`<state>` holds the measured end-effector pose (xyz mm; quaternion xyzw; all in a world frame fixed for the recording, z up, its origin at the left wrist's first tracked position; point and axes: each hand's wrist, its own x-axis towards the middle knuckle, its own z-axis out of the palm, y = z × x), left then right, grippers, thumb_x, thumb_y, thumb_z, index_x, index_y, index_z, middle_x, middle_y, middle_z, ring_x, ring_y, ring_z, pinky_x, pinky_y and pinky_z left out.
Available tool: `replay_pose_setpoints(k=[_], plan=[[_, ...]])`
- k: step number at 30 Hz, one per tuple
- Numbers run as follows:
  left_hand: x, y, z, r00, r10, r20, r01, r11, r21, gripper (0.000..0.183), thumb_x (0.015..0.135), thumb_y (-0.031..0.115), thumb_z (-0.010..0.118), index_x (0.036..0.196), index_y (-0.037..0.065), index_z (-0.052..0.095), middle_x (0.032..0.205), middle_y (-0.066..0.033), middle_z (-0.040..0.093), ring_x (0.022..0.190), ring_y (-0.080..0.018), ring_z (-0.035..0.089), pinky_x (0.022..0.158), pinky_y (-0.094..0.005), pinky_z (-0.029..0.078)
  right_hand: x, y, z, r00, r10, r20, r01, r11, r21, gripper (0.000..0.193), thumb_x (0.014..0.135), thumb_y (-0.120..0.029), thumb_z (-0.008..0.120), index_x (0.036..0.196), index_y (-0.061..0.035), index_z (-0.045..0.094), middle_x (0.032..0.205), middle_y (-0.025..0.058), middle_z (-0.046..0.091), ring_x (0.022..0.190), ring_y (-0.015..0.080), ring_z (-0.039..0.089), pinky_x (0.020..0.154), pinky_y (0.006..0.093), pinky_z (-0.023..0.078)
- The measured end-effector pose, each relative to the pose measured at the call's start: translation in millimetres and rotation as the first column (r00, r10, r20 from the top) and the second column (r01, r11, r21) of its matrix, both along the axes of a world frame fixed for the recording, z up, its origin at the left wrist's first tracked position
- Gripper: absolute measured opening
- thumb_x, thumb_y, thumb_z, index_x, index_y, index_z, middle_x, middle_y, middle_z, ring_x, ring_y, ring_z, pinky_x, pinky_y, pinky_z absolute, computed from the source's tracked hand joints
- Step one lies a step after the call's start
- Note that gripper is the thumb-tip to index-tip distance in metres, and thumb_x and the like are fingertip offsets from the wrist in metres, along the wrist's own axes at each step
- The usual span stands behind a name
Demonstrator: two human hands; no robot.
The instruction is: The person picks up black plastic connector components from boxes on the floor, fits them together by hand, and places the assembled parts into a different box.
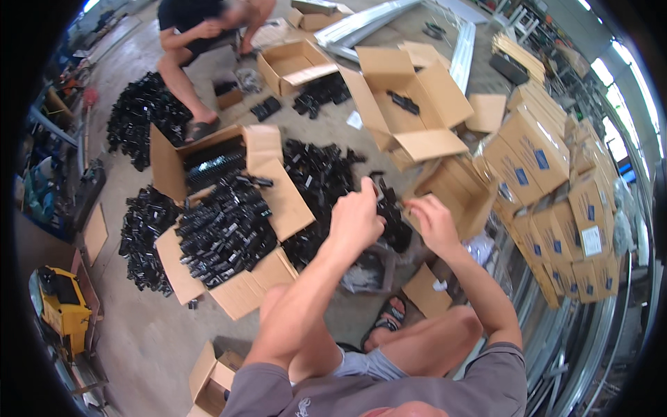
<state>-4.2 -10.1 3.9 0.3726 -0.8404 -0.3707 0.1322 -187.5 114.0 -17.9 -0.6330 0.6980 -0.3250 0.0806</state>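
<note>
My left hand [356, 217] is closed in mid-air over the black parts, with one finger pointing away from me. Dark pieces show beside its fingers, but I cannot make out what it grips. To its right, my right hand [433, 221] has thumb and fingers pinched together; anything between them is too small to name. Beyond and left of my left hand spreads a heap of small black parts [313, 170]. Left of that, an open carton [292, 205] has many similar black parts [226, 229] piled in and over it.
A large open carton [410, 115] with a few black pieces stands ahead; another open carton [458, 191] is beside my right hand. Sealed cartons [528, 156] are stacked at right. A co-worker [201, 42] crouches at far left near more black heaps [142, 118]. Metal profiles [590, 347] lie lower right.
</note>
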Motion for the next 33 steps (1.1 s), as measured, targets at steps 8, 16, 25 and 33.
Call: replay_pose_setpoints(k=[8,16,25,33], plan=[[4.3,29.9,7.1,0.987,-0.138,0.077,0.144,0.987,-0.075,0.053,0.069,0.014,0.082,0.107,0.003,0.046,0.086,-0.0214,0.069,0.082,-0.0411,0.067,0.074,-0.0480,0.052,52.0,31.0,47.2,0.983,-0.033,-0.182,-0.041,0.920,-0.389,0.020,0.075,0.000,0.075,0.093,-0.0029,0.068,0.092,0.0055,0.070,0.090,0.0229,0.066,0.077,0.0341,0.050],[5.2,51.8,-3.2,0.980,-0.188,0.072,0.195,0.974,-0.114,0.054,0.067,0.013,0.082,0.106,0.002,0.046,0.081,-0.0210,0.068,0.077,-0.0408,0.067,0.069,-0.0476,0.052,45.3,26.3,14.5,0.881,-0.075,-0.467,-0.134,0.907,-0.400,0.013,0.076,-0.013,0.067,0.089,-0.0125,0.071,0.120,0.0028,0.064,0.121,0.0229,0.053,0.097,0.0430,0.040],[1.3,52.8,-0.5,0.975,-0.185,0.120,0.196,0.977,-0.088,0.056,0.066,0.017,0.082,0.106,0.003,0.046,0.081,-0.0189,0.069,0.080,-0.0386,0.068,0.070,-0.0457,0.052,46.4,34.7,9.8,0.913,-0.044,-0.405,-0.095,0.944,-0.316,0.008,0.074,-0.012,0.070,0.082,-0.0084,0.070,0.123,0.0068,0.062,0.125,0.0284,0.050,0.099,0.0459,0.038],[-0.3,54.9,-4.1,0.972,-0.202,0.120,0.212,0.974,-0.083,0.053,0.067,0.016,0.082,0.105,0.004,0.046,0.089,-0.0196,0.071,0.085,-0.0381,0.068,0.074,-0.0468,0.052,45.6,42.6,3.5,0.931,-0.046,-0.361,-0.064,0.956,-0.285,0.007,0.077,-0.010,0.065,0.082,-0.0070,0.069,0.126,0.0069,0.060,0.130,0.0272,0.046,0.101,0.0457,0.036]])
